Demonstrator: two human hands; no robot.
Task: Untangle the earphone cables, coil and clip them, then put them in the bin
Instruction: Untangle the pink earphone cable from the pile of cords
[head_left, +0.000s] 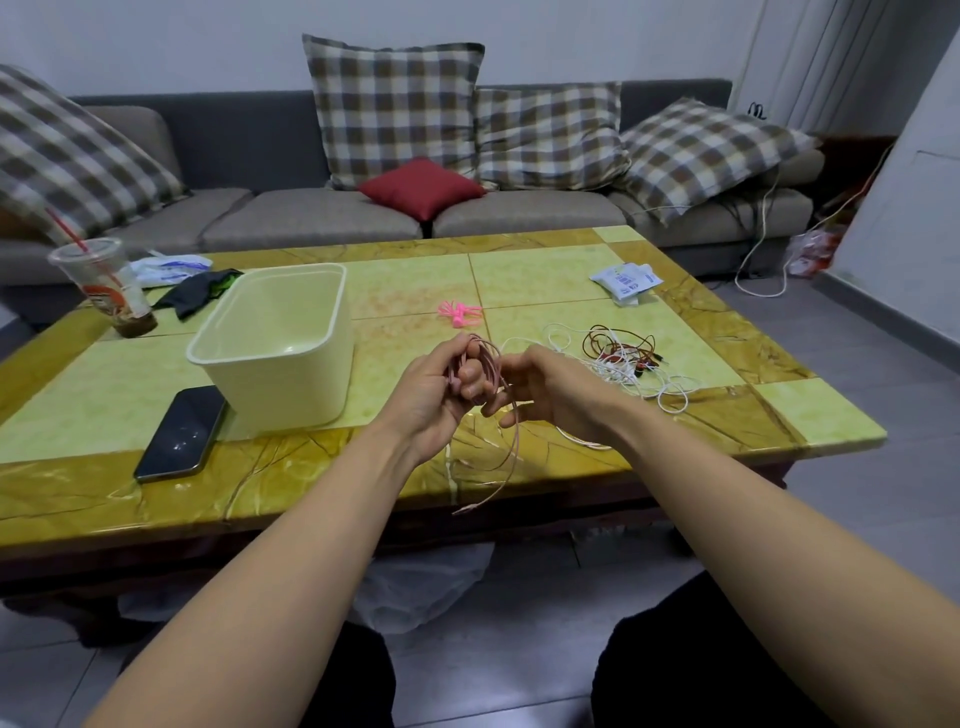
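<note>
**At the coffee table: winding the pink cable**

Over the near edge of a green-and-amber tiled table (545, 270), both hands work above the surface. The left hand (431, 389) has its fingers curled round a coil of pink cable (485, 358). The right hand (550, 389), fingers bent, appears to pinch the strand just beside the coil. A loose tail (488, 478) hangs past the table edge, so the coiling looks unfinished.

To do it well, feed the tail with light, even tension, lay each loop beside the last rather than across it, and clamp the coil firmly with the left thumb (a slack grip would let it spring apart).

A phone (182, 434) lies at left, touching the empty cream bin (280, 395). Beyond the hands lie the pink clips (460, 313) — within easy reach — and at right a white-and-red tangle (623, 358) waits, with a sofa (311, 213) behind.
</note>
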